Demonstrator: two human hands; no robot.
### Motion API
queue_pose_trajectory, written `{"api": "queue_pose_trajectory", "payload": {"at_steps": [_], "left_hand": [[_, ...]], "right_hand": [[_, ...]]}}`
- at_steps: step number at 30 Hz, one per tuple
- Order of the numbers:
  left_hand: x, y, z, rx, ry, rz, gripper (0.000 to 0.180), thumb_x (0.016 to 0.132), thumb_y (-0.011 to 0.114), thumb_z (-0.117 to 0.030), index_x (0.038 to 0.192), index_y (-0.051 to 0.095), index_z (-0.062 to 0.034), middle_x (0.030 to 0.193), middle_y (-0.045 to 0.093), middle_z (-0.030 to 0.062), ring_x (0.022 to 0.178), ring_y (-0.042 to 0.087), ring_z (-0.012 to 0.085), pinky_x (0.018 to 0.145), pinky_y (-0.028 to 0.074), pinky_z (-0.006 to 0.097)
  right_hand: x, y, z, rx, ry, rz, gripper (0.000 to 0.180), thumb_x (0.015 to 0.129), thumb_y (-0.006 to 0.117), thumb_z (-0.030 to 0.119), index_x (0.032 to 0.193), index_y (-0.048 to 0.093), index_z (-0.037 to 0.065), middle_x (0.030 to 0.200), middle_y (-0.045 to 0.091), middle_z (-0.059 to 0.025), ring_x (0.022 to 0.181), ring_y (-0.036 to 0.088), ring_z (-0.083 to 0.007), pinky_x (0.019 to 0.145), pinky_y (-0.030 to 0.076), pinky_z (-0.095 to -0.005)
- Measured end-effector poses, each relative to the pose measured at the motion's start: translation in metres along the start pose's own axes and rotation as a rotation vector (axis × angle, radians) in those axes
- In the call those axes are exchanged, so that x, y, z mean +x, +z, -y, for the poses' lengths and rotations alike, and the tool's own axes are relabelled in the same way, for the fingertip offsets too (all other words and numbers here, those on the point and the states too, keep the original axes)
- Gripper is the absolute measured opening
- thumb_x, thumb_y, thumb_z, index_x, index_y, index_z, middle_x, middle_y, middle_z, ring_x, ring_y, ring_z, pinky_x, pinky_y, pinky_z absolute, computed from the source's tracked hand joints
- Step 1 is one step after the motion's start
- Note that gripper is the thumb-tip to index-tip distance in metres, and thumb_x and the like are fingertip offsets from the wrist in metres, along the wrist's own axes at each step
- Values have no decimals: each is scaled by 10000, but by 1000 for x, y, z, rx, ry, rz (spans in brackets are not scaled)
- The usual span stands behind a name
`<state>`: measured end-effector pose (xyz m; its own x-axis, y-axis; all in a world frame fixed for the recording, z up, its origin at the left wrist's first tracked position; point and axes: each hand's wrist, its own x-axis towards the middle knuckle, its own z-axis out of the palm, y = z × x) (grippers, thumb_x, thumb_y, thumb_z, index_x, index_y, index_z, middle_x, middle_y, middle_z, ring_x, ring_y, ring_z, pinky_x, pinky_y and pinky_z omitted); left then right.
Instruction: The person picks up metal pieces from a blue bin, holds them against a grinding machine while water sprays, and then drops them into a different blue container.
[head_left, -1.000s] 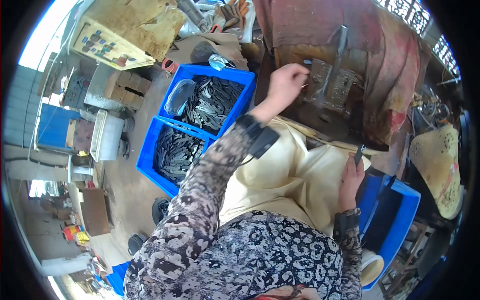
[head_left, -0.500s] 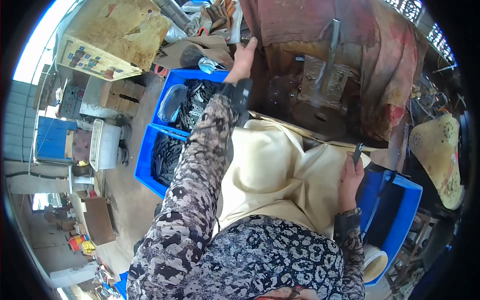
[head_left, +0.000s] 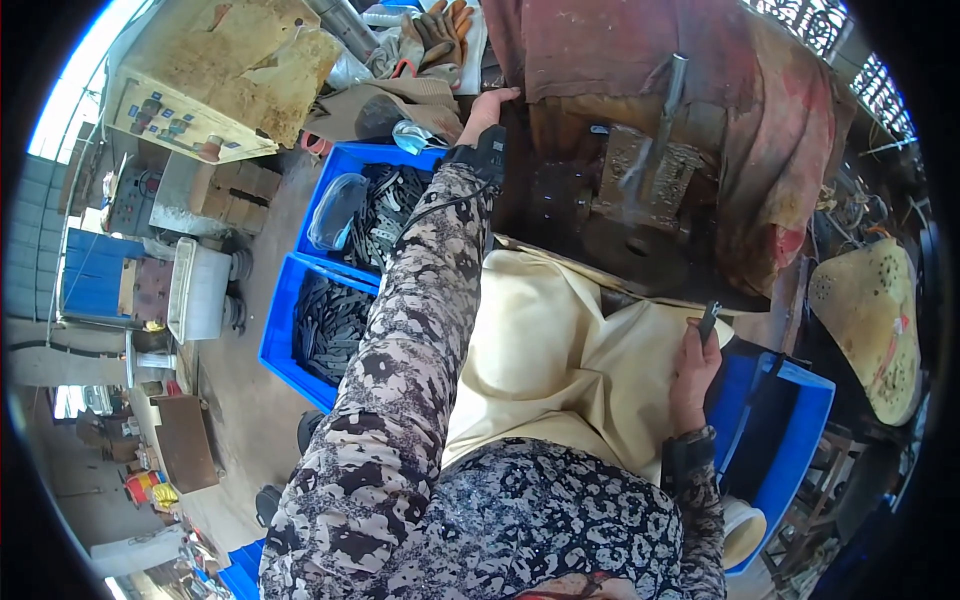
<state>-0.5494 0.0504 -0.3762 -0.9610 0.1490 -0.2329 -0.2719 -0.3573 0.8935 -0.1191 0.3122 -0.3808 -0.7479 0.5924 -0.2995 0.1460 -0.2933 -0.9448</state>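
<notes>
Head view: the left hand (head_left: 487, 108) reaches up left of the rusty metal press machine (head_left: 640, 190), fingers flat against its reddish cloth cover (head_left: 640, 60), gripping nothing. The right hand (head_left: 695, 365), below the machine, has its fingers closed on a small dark metal piece (head_left: 708, 320). Two blue plastic crates of dark metal parts (head_left: 340, 290) sit left of the machine, a cream apron (head_left: 540, 370) below it.

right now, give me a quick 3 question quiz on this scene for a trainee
1. True or false: the left hand rests in the blue crate of dark metal parts.
2. What does the right hand hold? A) a small dark metal piece B) a work glove C) a plastic bag
3. Fill in: the lap is covered by a ____ apron.

Key: 1 false, it reaches up to the edge of the rusty press. 2 A, the small dark metal piece. 3 cream.
</notes>
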Motion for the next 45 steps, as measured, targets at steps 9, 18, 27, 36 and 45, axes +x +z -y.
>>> {"api": "queue_pose_trajectory", "payload": {"at_steps": [9, 18, 27, 36, 45], "left_hand": [[2, -3, 1, -39, -37, -22, 266, 729, 697, -165, 973, 675, -62, 962, 685, 70, 932, 599, 250, 884, 428, 346], [-10, 2, -8, -19, -41, -24, 286, 717, 712, -212, 969, 671, -84, 1005, 663, 65, 996, 547, 234, 914, 379, 338], [-16, 11, -8, -12, -36, -79, 337, 710, 717, -239, 1006, 668, -84, 1107, 632, 80, 1043, 515, 256, 938, 355, 353], [-6, 1, -9, 17, 1, -153, 247, 754, 695, -166, 930, 698, 7, 922, 685, 140, 885, 631, 275, 816, 473, 362], [-106, 46, -25, 765, 663, -318, 366, 731, 699, -118, 1078, 630, -21, 880, 674, 135, 843, 650, 252, 780, 507, 354]], "right_hand": [[0, -1, -1, -7, 5, 13, 88, 948, 583, 156, 1006, 627, 106, 628, 389, 111, 490, 289, 14, 429, 189, -185], [2, -2, -5, -13, -6, 8, 94, 947, 589, 173, 998, 627, 104, 615, 387, 113, 479, 289, 11, 424, 191, -187], [1, -3, -3, -37, -11, 11, 101, 947, 591, 186, 997, 627, 106, 615, 391, 112, 480, 298, 9, 424, 200, -185], [-1, 4, 2, -47, -4, 10, 90, 946, 589, 173, 996, 628, 109, 618, 389, 115, 490, 292, 11, 431, 198, -183], [0, -1, -3, -32, -19, 21, 79, 941, 585, 146, 994, 629, 106, 629, 387, 122, 498, 287, 14, 443, 182, -188]]}}
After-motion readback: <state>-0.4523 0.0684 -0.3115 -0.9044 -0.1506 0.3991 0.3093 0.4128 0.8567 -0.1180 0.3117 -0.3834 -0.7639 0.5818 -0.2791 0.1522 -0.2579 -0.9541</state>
